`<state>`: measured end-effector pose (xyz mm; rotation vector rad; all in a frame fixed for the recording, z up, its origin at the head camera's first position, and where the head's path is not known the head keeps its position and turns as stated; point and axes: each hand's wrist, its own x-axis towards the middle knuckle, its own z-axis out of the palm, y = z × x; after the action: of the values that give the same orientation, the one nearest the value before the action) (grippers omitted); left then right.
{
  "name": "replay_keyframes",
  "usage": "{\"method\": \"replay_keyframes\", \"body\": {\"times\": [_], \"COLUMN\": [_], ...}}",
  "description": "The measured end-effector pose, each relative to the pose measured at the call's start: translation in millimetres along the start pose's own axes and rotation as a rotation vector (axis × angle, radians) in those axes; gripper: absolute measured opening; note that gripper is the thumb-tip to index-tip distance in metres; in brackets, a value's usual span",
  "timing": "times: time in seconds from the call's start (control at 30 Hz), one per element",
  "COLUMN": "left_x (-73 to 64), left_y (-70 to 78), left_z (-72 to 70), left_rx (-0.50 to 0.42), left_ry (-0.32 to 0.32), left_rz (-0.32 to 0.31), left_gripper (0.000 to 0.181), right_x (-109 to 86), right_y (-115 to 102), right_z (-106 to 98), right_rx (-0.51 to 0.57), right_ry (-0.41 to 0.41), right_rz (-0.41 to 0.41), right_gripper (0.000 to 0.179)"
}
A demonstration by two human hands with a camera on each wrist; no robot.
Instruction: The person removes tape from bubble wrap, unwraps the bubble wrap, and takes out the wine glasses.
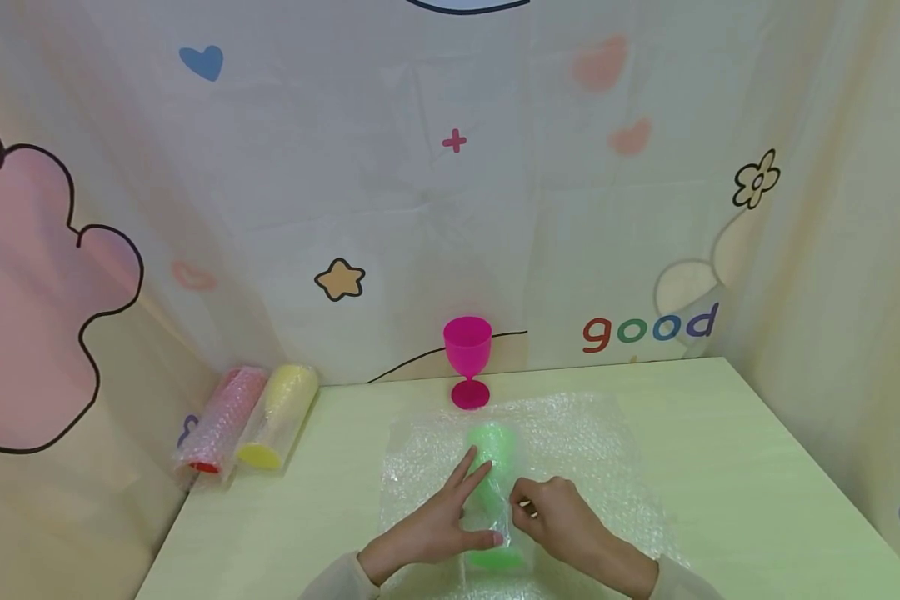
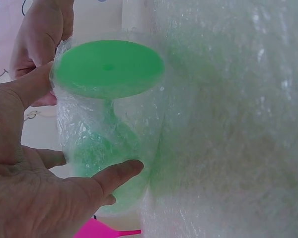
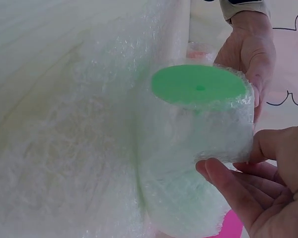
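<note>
A green goblet [image 1: 491, 442] lies on its side inside bubble wrap [image 1: 585, 442], its round foot [image 2: 109, 69] toward me. The rest of the wrap spreads flat on the table underneath. My left hand [image 1: 438, 521] lies over the wrapped goblet with fingers spread, the thumb near the foot and the fingertips along the bowl. On the right side, my right hand [image 1: 558, 512] pinches an edge of the wrap between thumb and fingers, close against the roll. Through the film, the stem and bowl look blurred in the left wrist view.
An unwrapped pink goblet [image 1: 468, 346] stands upright at the table's back edge. Two bubble-wrapped bundles, one red [image 1: 225, 417] and one yellow [image 1: 285, 408], lie side by side at the far left. A printed curtain [image 1: 390, 192] hangs behind the table [image 1: 750, 483].
</note>
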<state>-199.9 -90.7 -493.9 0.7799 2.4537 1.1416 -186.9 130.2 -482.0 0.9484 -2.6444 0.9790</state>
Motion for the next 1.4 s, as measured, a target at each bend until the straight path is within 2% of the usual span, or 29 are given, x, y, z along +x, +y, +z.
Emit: {"method": "replay_keyframes", "body": {"times": [0.37,0.63,0.77,0.87,1.0,1.17,1.27,1.4], "left_x": [-0.6,-3.4,-3.6,-2.4,-0.3,1.5,2.3,0.4], "left_y": [-2.3,-10.9,-11.5,-10.2,-9.0,-7.7,-3.9,4.0], "left_z": [0.2,-4.8,-6.4,-6.7,-7.4,-6.4,-4.5,-4.1], "left_rx": [-0.041,-0.101,-0.078,-0.064,-0.065,-0.064,-0.063,-0.023], "left_ry": [-0.008,-0.007,0.012,0.041,0.087,0.088,0.081,0.09], "left_rz": [0.003,0.0,-0.004,-0.02,-0.061,-0.071,-0.068,-0.076], "left_gripper": [0.092,0.095,0.093,0.09,0.09,0.092,0.093,0.091], "right_x": [-1.9,-0.1,0.7,2.6,11.7,24.9,26.8,26.6], "right_y": [7.2,11.6,9.9,8.4,9.6,18.1,21.8,22.1], "right_z": [0.3,-8.7,-11.0,-13.3,-16.5,-15.2,-13.9,-14.5], "right_rx": [0.144,0.291,0.265,0.208,0.161,0.239,0.281,0.263], "right_ry": [0.0,-0.023,-0.029,-0.013,0.021,-0.03,-0.054,-0.043], "right_rz": [0.1,0.236,0.224,0.251,0.348,0.445,0.478,0.48], "right_gripper": [0.011,0.011,0.009,0.009,0.023,0.052,0.056,0.054]}}
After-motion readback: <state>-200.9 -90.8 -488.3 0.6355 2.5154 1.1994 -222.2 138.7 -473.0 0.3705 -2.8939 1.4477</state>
